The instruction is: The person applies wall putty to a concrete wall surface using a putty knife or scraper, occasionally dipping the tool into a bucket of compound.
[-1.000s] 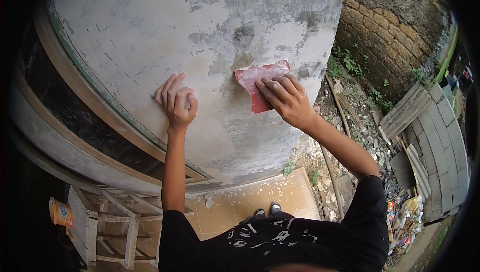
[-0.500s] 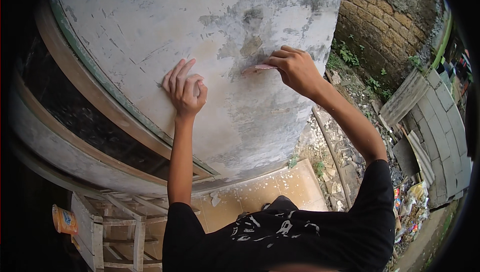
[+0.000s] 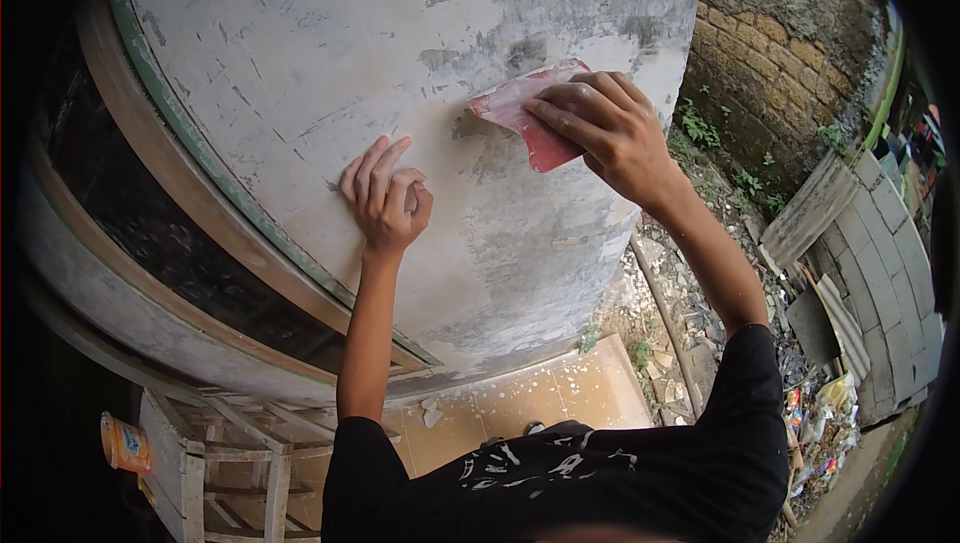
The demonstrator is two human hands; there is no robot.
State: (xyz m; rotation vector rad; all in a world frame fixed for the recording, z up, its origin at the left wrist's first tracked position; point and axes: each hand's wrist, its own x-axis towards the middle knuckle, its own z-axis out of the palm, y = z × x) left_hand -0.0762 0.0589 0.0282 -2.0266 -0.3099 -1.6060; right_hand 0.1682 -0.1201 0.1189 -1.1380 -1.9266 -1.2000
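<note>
One red sheet at a patchy wall

The right grip [image 3: 625, 143] pinches the sheet [image 3: 522, 123], which bends up along its edge; whether it lies flush on the wall [image 3: 330, 53], I cannot tell. Left of it, the left grip [image 3: 388, 208] is loosely spread, fingertips at the wall. Farther left runs a window [image 3: 180, 248]. White flecks dot the floor [image 3: 515, 403].
</note>
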